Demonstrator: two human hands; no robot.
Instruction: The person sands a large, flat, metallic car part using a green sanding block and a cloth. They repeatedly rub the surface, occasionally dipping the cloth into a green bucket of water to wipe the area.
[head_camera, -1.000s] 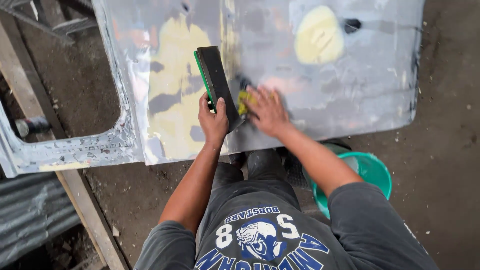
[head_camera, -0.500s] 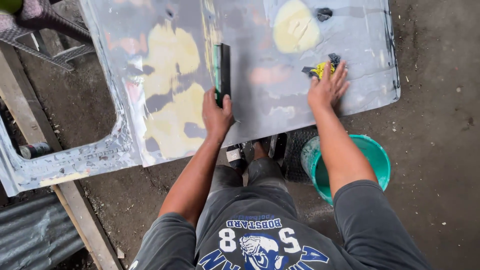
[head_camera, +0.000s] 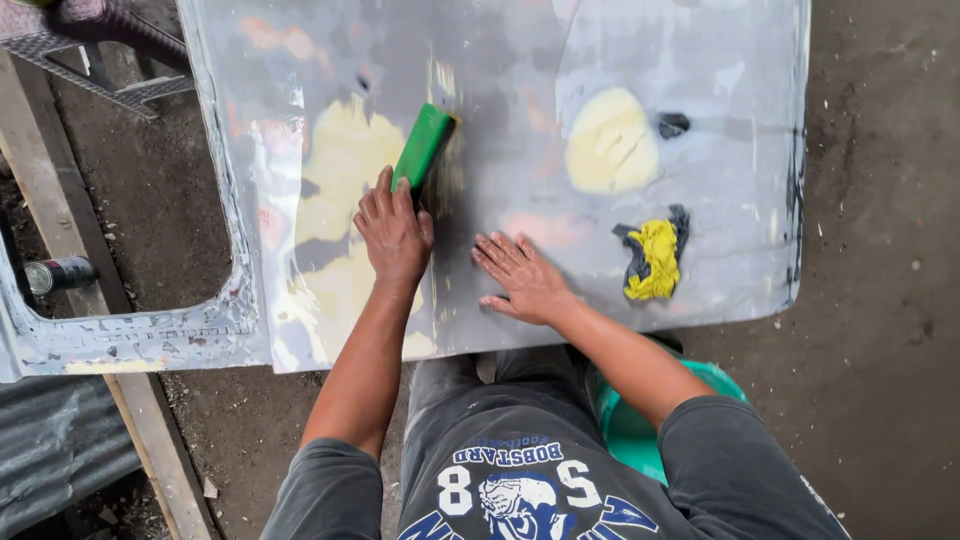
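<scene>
A grey car door panel (head_camera: 500, 60) with yellow filler patches lies flat in front of me. My left hand (head_camera: 394, 228) grips a green sanding block (head_camera: 424, 145) and presses it onto the panel beside the large yellow patch (head_camera: 335, 190). My right hand (head_camera: 520, 275) rests flat on the panel with its fingers spread and nothing in it. A yellow and dark rag (head_camera: 652, 257) lies on the panel to the right of that hand, apart from it. A round yellow filler patch (head_camera: 610, 140) sits further up.
A green basin (head_camera: 628, 430) stands on the ground under my right arm. A spray can (head_camera: 58, 272) lies at the left by a wooden plank (head_camera: 60, 220). Corrugated sheet (head_camera: 50, 470) is at the lower left, and a metal stand (head_camera: 100, 60) at the upper left.
My right hand let go of the rag on the right of the panel and came back to rest flat near the middle. The block in my left hand has tilted and slid up.
</scene>
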